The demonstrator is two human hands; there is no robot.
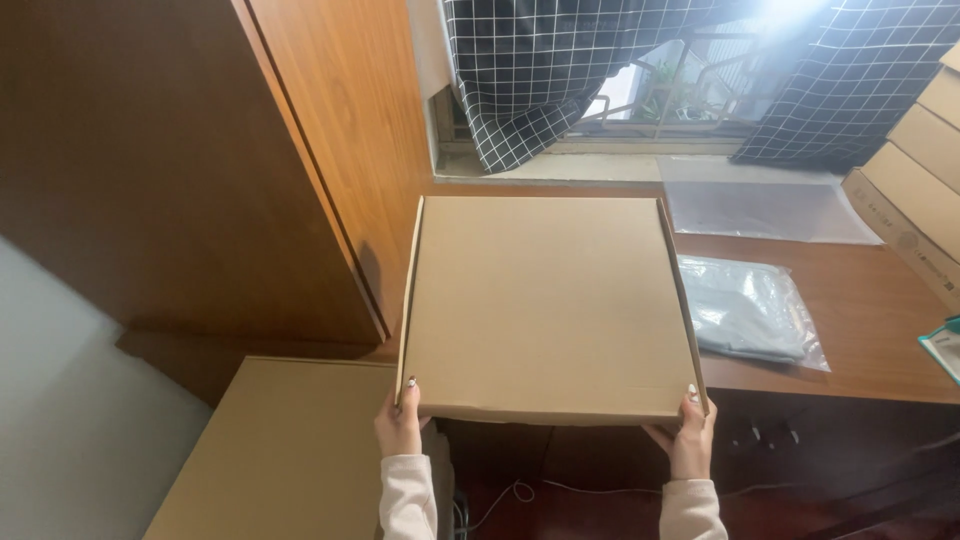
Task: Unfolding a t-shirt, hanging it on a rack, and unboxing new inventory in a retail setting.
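A flat square brown cardboard box (545, 305) is held level over the near edge of a wooden table (870, 330). My left hand (399, 425) grips the box's near left corner, thumb on top. My right hand (686, 437) grips the near right corner the same way. Both wrists wear pale pink sleeves.
A clear plastic bag with a folded grey item (750, 310) lies right of the box, a flat clear bag (765, 210) behind it. Stacked cardboard boxes (925, 185) stand at the far right, another large box (285, 455) sits lower left. A wooden cabinet (200, 160) rises left; checked curtains (530, 70) hang at the window.
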